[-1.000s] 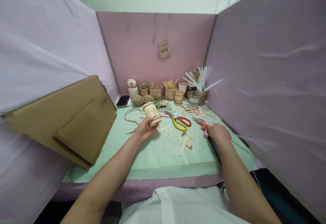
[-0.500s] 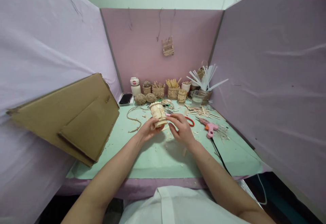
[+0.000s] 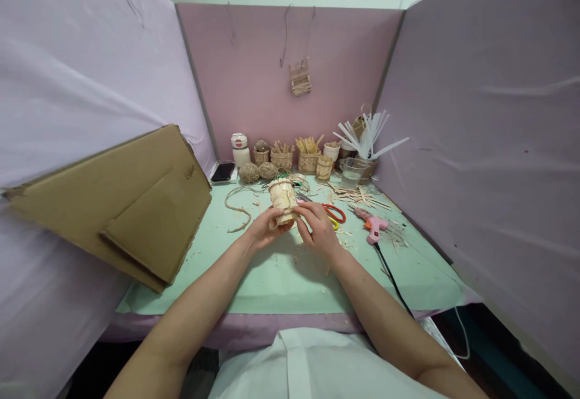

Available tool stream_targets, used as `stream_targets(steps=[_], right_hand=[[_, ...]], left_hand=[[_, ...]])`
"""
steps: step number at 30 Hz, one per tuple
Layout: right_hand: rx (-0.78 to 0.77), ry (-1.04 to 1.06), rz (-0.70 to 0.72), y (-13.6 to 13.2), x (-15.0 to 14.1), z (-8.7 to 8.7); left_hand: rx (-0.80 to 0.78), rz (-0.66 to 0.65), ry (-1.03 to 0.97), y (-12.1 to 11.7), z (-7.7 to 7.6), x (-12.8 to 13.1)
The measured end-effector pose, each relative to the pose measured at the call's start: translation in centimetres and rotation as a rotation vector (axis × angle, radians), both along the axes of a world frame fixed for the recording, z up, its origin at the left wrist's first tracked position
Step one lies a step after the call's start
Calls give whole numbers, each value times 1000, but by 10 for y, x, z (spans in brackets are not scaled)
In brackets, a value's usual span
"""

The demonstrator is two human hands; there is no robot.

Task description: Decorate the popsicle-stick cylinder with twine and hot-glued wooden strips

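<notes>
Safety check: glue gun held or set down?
Set down: pink glue gun lies on the tabletop, away from right hand and left hand.

Rough fibre, matt card, smooth plastic

The cup [image 3: 281, 192] looks woody and matt, with a rough, ridged surface. Twine [image 3: 249, 173] is coarse fibre; the board [image 3: 136, 205] is matt cardboard. The glue gun [image 3: 376, 225] looks smooth plastic, the phone [image 3: 223, 172] glossy. Creased cloth [image 3: 471, 121] covers the sides; the worktop [image 3: 267, 293] looks smooth, matt.
</notes>
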State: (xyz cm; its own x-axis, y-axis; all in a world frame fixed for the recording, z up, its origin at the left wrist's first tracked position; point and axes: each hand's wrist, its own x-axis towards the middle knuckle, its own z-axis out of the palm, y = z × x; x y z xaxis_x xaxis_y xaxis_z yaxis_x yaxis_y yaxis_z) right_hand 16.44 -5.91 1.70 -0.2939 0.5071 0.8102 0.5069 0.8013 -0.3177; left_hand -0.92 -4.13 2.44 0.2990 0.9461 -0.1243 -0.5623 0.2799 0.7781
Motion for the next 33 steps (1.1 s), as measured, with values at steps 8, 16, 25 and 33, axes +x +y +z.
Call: stream_targets(steps=[8, 16, 25, 33], right_hand=[[75, -37, -1, 3, 1, -2], [108, -44, 15, 2, 1, -5], [102, -66, -7, 2, 1, -7], [47, 26, -11, 1, 3, -2]], left_hand=[[-6, -31, -20, 1, -1, -1], [-35, -83, -53, 2, -3, -2], [19, -94, 8, 3, -9, -1], [10, -72, 72, 0, -5, 1]])
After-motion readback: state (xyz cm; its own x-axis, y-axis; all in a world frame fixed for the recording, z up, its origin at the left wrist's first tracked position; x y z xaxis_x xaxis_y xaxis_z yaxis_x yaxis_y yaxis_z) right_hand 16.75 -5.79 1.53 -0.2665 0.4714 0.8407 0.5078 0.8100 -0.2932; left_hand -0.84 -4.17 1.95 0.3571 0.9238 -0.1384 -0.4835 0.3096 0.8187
